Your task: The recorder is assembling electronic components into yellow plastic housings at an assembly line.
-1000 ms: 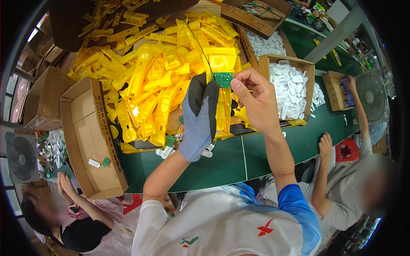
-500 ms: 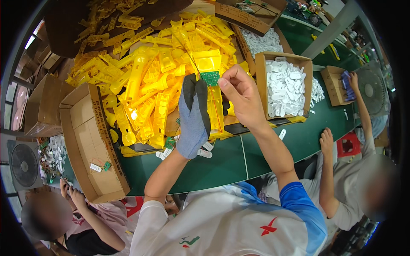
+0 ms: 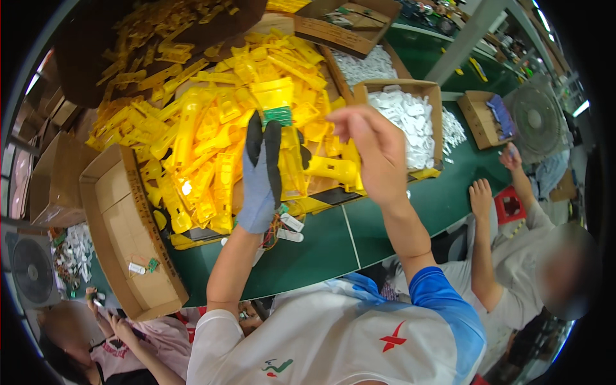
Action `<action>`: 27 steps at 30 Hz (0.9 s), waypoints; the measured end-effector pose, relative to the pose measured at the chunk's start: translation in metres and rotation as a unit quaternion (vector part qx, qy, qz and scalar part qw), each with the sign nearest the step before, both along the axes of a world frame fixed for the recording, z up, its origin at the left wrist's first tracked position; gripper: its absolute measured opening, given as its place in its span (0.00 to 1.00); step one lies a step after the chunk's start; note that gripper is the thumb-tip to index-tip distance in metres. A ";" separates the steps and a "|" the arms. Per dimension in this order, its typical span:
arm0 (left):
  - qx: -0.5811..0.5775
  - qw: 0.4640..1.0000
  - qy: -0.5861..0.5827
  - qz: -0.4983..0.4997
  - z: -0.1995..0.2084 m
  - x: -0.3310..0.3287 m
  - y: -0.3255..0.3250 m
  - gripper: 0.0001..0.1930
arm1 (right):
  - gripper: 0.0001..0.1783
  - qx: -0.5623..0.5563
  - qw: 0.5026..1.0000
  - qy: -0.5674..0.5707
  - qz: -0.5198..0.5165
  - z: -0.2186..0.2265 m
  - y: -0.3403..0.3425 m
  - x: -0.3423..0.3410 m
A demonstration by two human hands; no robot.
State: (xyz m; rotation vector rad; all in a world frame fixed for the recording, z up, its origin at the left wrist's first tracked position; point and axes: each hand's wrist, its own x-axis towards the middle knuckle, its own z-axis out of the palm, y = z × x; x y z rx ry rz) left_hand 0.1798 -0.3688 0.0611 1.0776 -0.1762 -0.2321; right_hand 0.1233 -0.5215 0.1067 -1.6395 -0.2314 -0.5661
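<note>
The green counter (image 3: 321, 250) is carrying a broad heap of yellow plastic shells (image 3: 212, 141), and the view is sitting a little differently over it than a second ago: the heap is lying lower and more central, so the head has been tipping forward. Left of the heap an open carton (image 3: 122, 237) is standing almost bare, with a few small bits on its floor; right of it a smaller box (image 3: 410, 119) is holding white parts.

Above the heap the gloved left hand (image 3: 262, 173) is staying raised, its dark fingers (image 3: 273, 138) closed round a yellow shell (image 3: 274, 96) with a small green board (image 3: 277, 115) showing at its lower edge. That piece is being held upright, clear of the pile.

The change is in the bare right hand (image 3: 372, 151). A second ago it was pinching at the green board, touching the shell; now it is drawing away to the right, loosely curled and apparently holding nothing, though its palm side is hidden. The board seems to be seated, so the fitting step is likely finished for this piece.

A co-worker's hand (image 3: 480, 196) is resting on the counter's right edge.
</note>
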 end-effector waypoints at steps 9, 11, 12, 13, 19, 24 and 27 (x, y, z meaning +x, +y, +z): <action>-0.014 0.998 -0.049 -0.020 0.001 -0.014 -0.014 0.16 | 0.15 0.387 0.841 -0.359 0.119 0.005 0.099 -0.124; 0.004 0.999 -0.039 -0.020 0.004 -0.020 -0.015 0.18 | 0.16 0.381 0.836 -0.374 0.128 0.007 0.083 -0.139; 0.025 0.998 -0.048 -0.029 0.003 -0.021 -0.014 0.20 | 0.16 0.380 0.832 -0.381 0.135 0.005 0.104 -0.152; 0.030 0.998 -0.044 -0.034 0.008 -0.026 -0.014 0.20 | 0.16 0.381 0.828 -0.388 0.137 0.008 0.090 -0.118; 0.078 0.988 -0.130 0.023 0.017 -0.041 -0.023 0.30 | 0.18 0.386 0.799 -0.428 0.173 0.021 0.098 -0.128; 0.105 0.983 -0.151 0.020 0.019 -0.046 -0.017 0.28 | 0.20 0.388 0.785 -0.442 0.194 0.032 0.116 -0.147; 0.139 0.980 -0.139 -0.001 0.017 -0.047 -0.022 0.21 | 0.22 0.377 0.778 -0.460 0.200 0.035 0.123 -0.133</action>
